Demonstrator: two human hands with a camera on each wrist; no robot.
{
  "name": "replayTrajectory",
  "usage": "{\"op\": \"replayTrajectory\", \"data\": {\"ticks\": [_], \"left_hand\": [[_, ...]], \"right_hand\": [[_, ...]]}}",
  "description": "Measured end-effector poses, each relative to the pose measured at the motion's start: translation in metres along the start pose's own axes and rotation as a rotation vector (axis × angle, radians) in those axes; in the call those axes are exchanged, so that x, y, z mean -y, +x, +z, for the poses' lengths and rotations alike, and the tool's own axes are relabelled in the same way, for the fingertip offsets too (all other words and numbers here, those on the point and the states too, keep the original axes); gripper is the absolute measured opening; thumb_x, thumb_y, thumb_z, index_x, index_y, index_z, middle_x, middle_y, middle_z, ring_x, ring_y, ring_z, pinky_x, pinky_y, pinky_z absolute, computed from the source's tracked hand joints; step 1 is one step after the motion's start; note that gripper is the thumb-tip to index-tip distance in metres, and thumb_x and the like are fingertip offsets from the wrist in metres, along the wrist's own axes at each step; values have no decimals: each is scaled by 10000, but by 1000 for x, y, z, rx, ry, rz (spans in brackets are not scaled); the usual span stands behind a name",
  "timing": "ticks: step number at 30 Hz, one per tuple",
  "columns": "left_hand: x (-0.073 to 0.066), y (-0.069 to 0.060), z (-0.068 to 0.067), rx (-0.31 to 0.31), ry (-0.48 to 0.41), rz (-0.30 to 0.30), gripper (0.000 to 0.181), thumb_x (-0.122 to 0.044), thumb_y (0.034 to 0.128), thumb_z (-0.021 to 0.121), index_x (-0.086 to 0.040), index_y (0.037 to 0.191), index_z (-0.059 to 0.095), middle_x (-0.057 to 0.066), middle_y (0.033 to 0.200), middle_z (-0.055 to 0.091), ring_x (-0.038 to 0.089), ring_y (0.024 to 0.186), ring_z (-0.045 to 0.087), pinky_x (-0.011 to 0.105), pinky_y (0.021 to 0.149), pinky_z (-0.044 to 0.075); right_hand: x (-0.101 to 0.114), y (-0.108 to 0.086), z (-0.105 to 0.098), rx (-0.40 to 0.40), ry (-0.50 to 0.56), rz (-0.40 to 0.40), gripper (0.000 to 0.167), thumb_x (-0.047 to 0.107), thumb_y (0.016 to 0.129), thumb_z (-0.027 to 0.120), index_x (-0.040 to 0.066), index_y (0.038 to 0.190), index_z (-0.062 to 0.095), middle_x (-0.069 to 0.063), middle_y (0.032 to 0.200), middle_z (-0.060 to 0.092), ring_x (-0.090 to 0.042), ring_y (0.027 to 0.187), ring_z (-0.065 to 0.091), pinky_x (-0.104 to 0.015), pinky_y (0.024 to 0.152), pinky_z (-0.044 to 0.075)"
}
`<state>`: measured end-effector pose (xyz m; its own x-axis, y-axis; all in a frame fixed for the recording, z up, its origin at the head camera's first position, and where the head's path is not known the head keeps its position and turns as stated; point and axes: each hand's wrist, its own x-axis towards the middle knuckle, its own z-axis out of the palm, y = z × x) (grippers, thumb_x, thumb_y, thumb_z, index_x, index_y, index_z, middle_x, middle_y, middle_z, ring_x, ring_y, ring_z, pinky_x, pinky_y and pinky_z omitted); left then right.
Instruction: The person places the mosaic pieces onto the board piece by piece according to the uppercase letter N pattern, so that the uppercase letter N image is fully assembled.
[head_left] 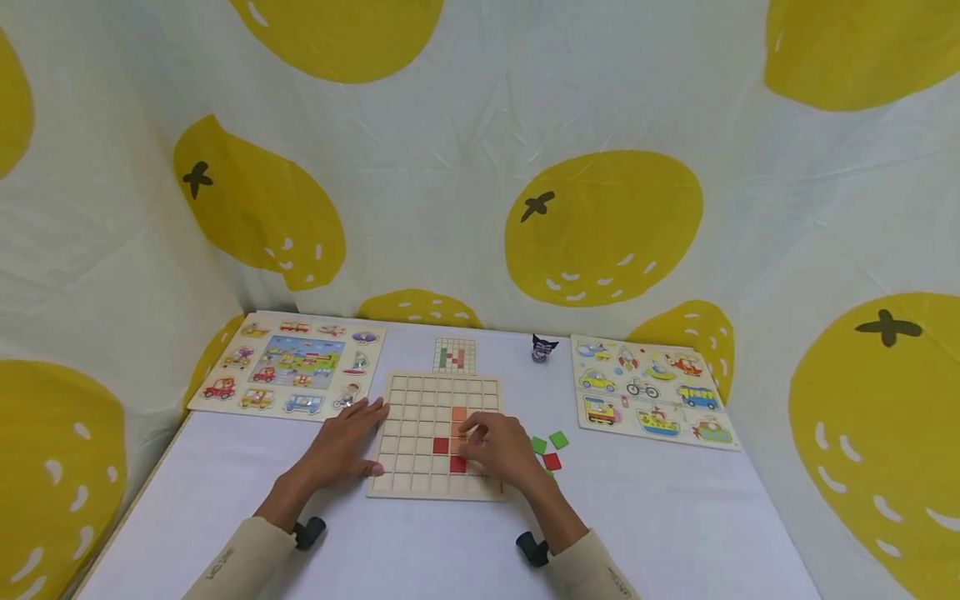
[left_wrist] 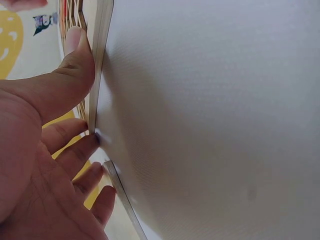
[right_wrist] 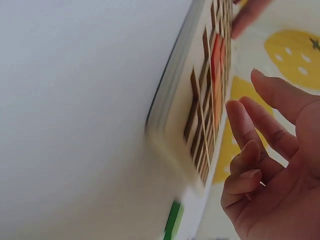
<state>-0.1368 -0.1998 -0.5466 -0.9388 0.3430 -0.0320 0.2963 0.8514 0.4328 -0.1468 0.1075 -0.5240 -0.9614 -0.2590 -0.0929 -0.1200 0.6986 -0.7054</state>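
Got a grid board (head_left: 414, 398) lying flat just below mid-frame, with bare white table (head_left: 435, 542) along its lower edge and more toward lower right. Tighter elsewhere: can spot a card (head_left: 454, 356) just past the upper edge, a puzzle (head_left: 300, 367) close to the upper left corner and loose tiles (head_left: 558, 439) near the right edge. Would call it about square, sides roughly lined up with the frame, coloured tiles (head_left: 458, 414) running top to bottom, one red tile (head_left: 441, 445) just left of that line. Seeing the left hand (head_left: 345, 447) spread at the left edge, thumb on the rim. Seeing the right hand (head_left: 501, 447) above the right half, fingers loosely bent, thumb apart, looking empty
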Motion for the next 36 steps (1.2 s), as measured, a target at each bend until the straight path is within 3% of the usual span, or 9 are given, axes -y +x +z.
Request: {"op": "replayTrajectory", "data": {"ticks": [7,18,22,29,36], "left_hand": [[-3,0,-1,-2,-5,11,1028,-327,755,963,-72,1611,453,155,1694,421,464,1586,319,750,1155,353],[4,2,3,-5,5,24,1026,-337,773,954,-81,1621,437,144,1704,408,447,1595,312,725,1155,368],[6,1,3,-1,8,20,1031,-336,773,954,-87,1626,431,137,1710,399,445,1599,306,731,1160,360],[3,0,0,-4,2,21,1022,-329,773,953,-80,1620,438,143,1705,407,447,1595,313,725,1156,364],[2,0,-1,-10,10,31,1010,-344,781,944,-72,1615,443,148,1700,413,451,1591,318,716,1139,375]], "right_hand": [[-31,-26,-32,-128,-39,83,257,188,858,888,200,1096,793,68,846,687,-140,758,542,-287,673,421],[-78,-55,-72,-195,-117,251,338,129,848,890,193,1161,778,-20,1141,763,-187,853,555,-313,741,446],[-89,-58,-73,-177,-125,251,324,97,846,879,178,1141,775,-20,1118,751,-186,853,553,-302,732,461],[-90,-57,-72,-147,-111,266,291,76,837,882,155,1101,791,9,932,698,-191,848,548,-311,729,450],[-89,-52,-68,-134,-126,221,231,122,861,883,187,1065,798,33,872,678,-177,827,535,-316,714,406]]}}
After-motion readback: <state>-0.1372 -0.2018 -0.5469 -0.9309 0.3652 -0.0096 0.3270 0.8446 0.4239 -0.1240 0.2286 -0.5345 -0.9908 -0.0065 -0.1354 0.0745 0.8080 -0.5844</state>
